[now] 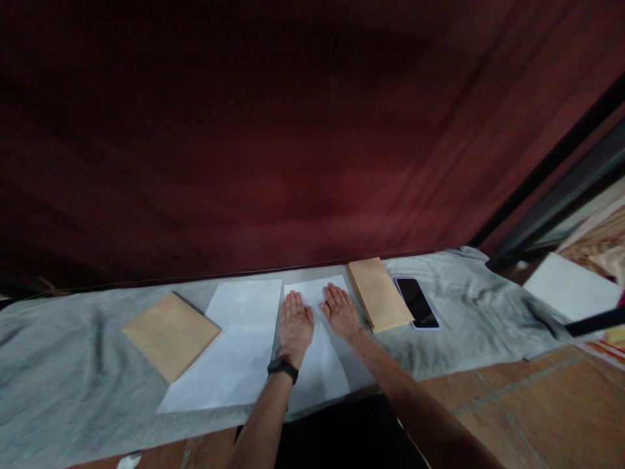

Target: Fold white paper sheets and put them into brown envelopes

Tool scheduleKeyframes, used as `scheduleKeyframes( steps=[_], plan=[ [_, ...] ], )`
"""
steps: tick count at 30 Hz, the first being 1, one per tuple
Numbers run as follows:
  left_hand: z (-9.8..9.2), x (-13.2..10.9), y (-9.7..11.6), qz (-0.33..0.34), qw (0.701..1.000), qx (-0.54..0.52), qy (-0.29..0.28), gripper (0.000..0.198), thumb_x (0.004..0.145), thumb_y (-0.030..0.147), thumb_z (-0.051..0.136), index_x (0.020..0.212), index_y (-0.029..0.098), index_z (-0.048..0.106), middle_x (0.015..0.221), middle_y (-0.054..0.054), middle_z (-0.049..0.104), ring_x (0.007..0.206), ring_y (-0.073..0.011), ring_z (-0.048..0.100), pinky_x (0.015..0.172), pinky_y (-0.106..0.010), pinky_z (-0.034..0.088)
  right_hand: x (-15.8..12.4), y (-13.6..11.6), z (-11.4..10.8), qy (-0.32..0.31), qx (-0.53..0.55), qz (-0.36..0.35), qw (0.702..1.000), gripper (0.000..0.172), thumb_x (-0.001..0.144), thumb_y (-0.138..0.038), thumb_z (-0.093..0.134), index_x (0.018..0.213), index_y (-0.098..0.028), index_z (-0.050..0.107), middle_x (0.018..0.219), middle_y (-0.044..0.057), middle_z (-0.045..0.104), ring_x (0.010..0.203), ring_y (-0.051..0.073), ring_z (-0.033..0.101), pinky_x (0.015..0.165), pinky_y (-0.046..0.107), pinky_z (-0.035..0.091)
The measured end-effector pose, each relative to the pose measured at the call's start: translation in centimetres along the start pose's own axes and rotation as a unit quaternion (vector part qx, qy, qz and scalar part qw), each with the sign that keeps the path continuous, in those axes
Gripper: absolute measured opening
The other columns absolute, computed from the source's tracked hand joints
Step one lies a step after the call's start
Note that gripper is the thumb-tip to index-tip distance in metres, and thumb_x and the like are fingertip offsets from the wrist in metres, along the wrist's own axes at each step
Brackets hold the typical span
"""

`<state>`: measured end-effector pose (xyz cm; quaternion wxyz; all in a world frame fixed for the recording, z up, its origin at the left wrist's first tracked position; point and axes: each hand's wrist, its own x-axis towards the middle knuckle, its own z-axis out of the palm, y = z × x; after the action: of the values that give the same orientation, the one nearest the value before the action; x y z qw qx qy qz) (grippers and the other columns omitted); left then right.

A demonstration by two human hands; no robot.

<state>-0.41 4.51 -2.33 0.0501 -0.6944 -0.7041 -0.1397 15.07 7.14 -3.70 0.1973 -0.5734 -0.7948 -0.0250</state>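
Note:
Both of my hands lie flat, palms down, on a white sheet of paper [319, 371] in front of me. My left hand [295, 324] has its fingers stretched forward near the sheet's left edge, and a black band circles that wrist. My right hand [340, 314] rests beside it, fingers extended towards the far edge. Left of them lies more white paper [234, 345]. A brown envelope [172, 335] overlaps that paper's left side. Just right of my right hand sits a stack of brown envelopes [383, 296].
A phone [418, 303] with a pale purple edge lies right of the stack. Grey cloth [459, 312] covers the surface, with a dark red panel [293, 163] rising behind it. A white board-like object [571, 286] is at far right. Tiled floor [547, 404] shows below.

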Motion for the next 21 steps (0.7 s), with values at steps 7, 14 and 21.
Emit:
scheduleKeyframes(
  steps=[7, 14, 21],
  plan=[
    [-0.5, 1.0, -0.1, -0.027, 0.999, 0.024, 0.006, 0.059, 0.097, 0.026, 0.029, 0.145, -0.007, 0.041, 0.150, -0.028, 0.045, 0.143, -0.0322, 0.040, 0.119, -0.047, 0.030, 1.6, 0.2, 0.4, 0.026, -0.021, 0.115, 0.993, 0.053, 0.104, -0.033, 0.034, 0.146, -0.002, 0.046, 0.152, 0.021, 0.045, 0.140, 0.030, 0.044, 0.116, 0.045, 0.031],
    [-0.6, 3.0, 0.9, 0.068, 0.996, 0.001, -0.058, 0.056, 0.098, 0.025, 0.028, 0.151, 0.012, 0.039, 0.160, -0.011, 0.037, 0.151, -0.0280, 0.023, 0.122, -0.049, 0.023, 3.0, -0.5, -0.2, -0.037, 0.020, -0.005, 0.999, 0.047, 0.106, -0.034, 0.033, 0.147, -0.019, 0.049, 0.157, 0.007, 0.040, 0.144, 0.024, 0.038, 0.120, 0.044, 0.025],
    [0.6, 3.1, -0.3, 0.029, 0.999, -0.014, -0.012, 0.059, 0.097, 0.028, 0.030, 0.148, 0.000, 0.040, 0.154, -0.023, 0.041, 0.148, -0.0284, 0.033, 0.120, -0.047, 0.028, 3.8, 0.4, 0.0, -0.036, -0.006, 0.071, 0.997, 0.053, 0.104, -0.038, 0.037, 0.149, -0.010, 0.044, 0.156, 0.017, 0.038, 0.145, 0.029, 0.037, 0.119, 0.045, 0.026]
  ],
)
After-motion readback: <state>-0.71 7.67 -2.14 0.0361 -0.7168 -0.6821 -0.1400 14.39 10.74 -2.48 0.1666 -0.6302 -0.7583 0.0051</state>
